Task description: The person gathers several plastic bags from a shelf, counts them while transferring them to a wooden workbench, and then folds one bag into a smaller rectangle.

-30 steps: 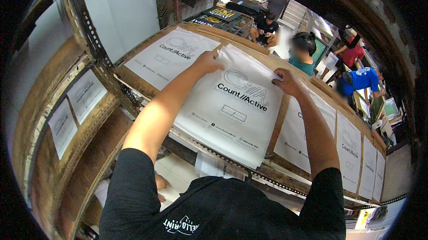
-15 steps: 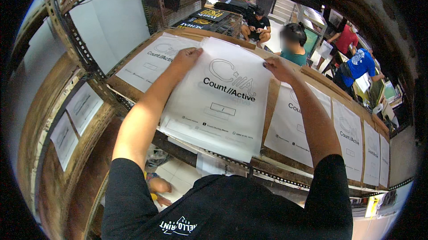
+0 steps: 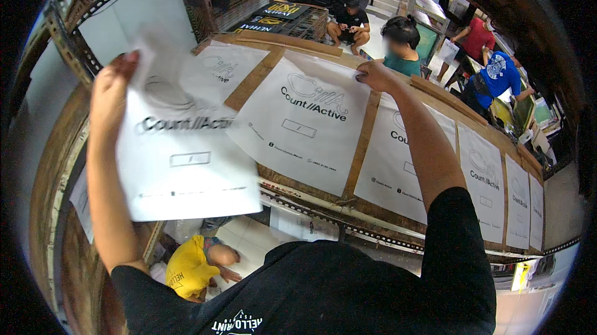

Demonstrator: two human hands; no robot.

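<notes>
My left hand (image 3: 113, 83) is raised at the left, its fingers closed on the upper edge of a thin white printed sheet (image 3: 186, 186). That sheet hangs tilted, its top blurred by motion, and covers part of another sheet (image 3: 239, 58) lying behind it. My right hand (image 3: 377, 77) is at the upper right corner of a matching white sheet (image 3: 305, 154), which lies flat on a long brown board (image 3: 254, 79). Its fingers are pinched together at that corner. The sheets bear black lettering, a line drawing and a small box.
More printed sheets (image 3: 404, 161) lie in a row along the board to the right. Perforated metal rack posts (image 3: 71, 49) stand at the left. Below the board a person in yellow (image 3: 189, 266) crouches. Several other people, including one in blue (image 3: 500, 86), are beyond the board.
My left hand has swung left and nearer, carrying one sheet off the other, which now lies on the board. My right hand has stayed near the same corner.
</notes>
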